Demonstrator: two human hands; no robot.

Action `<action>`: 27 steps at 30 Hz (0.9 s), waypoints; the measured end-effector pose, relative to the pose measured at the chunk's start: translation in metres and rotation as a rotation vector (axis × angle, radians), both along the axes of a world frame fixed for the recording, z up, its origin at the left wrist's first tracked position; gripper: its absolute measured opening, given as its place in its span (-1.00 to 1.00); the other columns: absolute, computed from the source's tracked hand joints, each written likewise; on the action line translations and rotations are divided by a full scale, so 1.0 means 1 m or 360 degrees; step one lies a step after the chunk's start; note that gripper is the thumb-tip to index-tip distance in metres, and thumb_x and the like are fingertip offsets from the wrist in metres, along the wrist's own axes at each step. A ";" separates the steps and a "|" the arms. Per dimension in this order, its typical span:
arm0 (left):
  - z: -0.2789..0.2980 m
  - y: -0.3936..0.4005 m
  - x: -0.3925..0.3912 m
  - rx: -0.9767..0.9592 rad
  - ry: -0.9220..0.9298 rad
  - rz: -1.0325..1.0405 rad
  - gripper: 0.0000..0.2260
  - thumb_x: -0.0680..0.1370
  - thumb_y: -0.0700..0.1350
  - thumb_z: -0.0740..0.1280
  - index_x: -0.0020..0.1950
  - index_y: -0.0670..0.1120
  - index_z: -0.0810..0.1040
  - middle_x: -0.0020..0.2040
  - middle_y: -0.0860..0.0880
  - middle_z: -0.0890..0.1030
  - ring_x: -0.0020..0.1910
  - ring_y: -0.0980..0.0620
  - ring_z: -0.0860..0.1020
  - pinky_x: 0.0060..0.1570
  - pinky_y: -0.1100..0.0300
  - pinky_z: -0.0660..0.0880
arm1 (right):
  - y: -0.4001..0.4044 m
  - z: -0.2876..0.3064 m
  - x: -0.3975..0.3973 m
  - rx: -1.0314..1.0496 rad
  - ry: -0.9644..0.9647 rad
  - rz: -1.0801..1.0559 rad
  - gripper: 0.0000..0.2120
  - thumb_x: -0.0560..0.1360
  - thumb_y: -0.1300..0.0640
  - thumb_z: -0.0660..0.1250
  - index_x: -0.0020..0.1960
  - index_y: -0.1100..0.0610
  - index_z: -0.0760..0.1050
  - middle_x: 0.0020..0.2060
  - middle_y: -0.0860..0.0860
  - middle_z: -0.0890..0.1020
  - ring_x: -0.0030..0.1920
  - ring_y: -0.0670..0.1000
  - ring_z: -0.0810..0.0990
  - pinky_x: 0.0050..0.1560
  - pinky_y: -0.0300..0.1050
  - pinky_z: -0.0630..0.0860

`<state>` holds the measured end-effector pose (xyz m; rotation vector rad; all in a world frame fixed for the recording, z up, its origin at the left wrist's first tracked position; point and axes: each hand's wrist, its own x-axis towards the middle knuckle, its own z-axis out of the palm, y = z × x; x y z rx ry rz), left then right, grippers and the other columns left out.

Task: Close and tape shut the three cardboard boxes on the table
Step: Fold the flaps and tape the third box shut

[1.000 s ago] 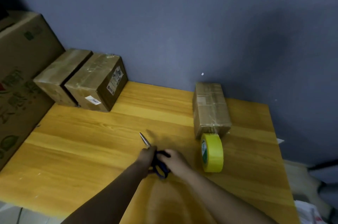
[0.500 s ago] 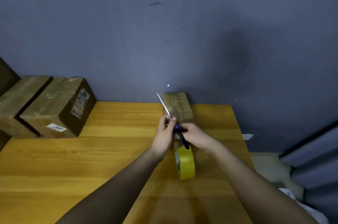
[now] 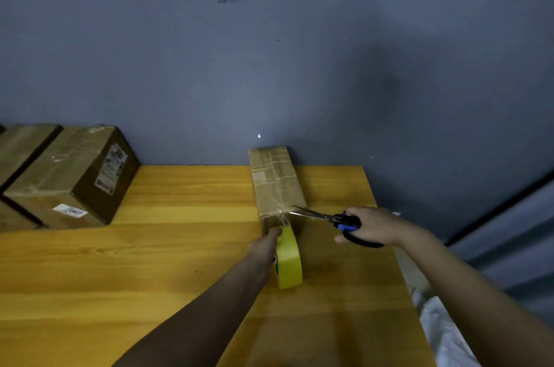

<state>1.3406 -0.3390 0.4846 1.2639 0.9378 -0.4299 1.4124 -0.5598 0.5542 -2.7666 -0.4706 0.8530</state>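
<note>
A narrow cardboard box (image 3: 275,181) lies closed on the wooden table (image 3: 180,247), its far end at the wall. A yellow tape roll (image 3: 289,258) stands on edge just in front of it, a clear strip running up to the box's near edge. My left hand (image 3: 265,244) grips the roll from its left side. My right hand (image 3: 371,226) holds blue-and-black scissors (image 3: 323,215), blades parted and pointing left at the strip by the box's near right corner. Two more closed boxes (image 3: 69,175) sit at the back left.
A grey-blue wall rises right behind the table. The table's right edge runs close to my right forearm, with white cloth or plastic (image 3: 443,333) on the floor beyond it. A dark frame edge (image 3: 509,205) slants at the far right.
Both hands held the scissors together before. Now my right hand alone has them, swung to the right of the box, and my left hand has dropped onto the tape roll.
</note>
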 end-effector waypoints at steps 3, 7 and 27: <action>-0.003 -0.008 -0.003 -0.0145 0.0050 -0.0013 -0.56 0.58 0.01 0.28 0.36 -0.22 0.38 -0.05 -0.12 0.51 -0.09 -0.07 0.46 -0.05 0.08 0.28 | -0.001 0.001 0.005 -0.0115 0.0003 0.0084 -0.60 0.37 -0.41 0.31 -0.09 -0.11 0.39 -0.21 -0.12 0.52 -0.18 -0.07 0.51 -0.22 -0.15 0.36; -0.007 -0.015 -0.006 -0.0277 0.0013 0.0047 -0.61 0.54 0.07 0.34 0.21 -0.17 0.41 0.01 -0.16 0.54 -0.06 -0.13 0.51 0.00 0.02 0.42 | 0.004 0.000 0.010 -0.0200 0.0016 0.0170 -0.56 0.38 -0.39 0.32 0.01 -0.07 0.43 -0.19 -0.15 0.51 -0.10 -0.04 0.52 -0.19 -0.15 0.34; -0.020 -0.021 -0.014 -0.0079 -0.0113 0.0006 -0.60 0.57 0.08 0.28 0.32 -0.11 0.40 0.17 -0.17 0.53 0.14 -0.18 0.52 0.20 -0.06 0.46 | 0.033 -0.031 0.049 -0.0058 0.0396 0.0339 -0.63 0.37 -0.29 0.41 -0.04 -0.04 0.45 -0.16 -0.07 0.52 -0.16 -0.03 0.49 -0.17 -0.13 0.36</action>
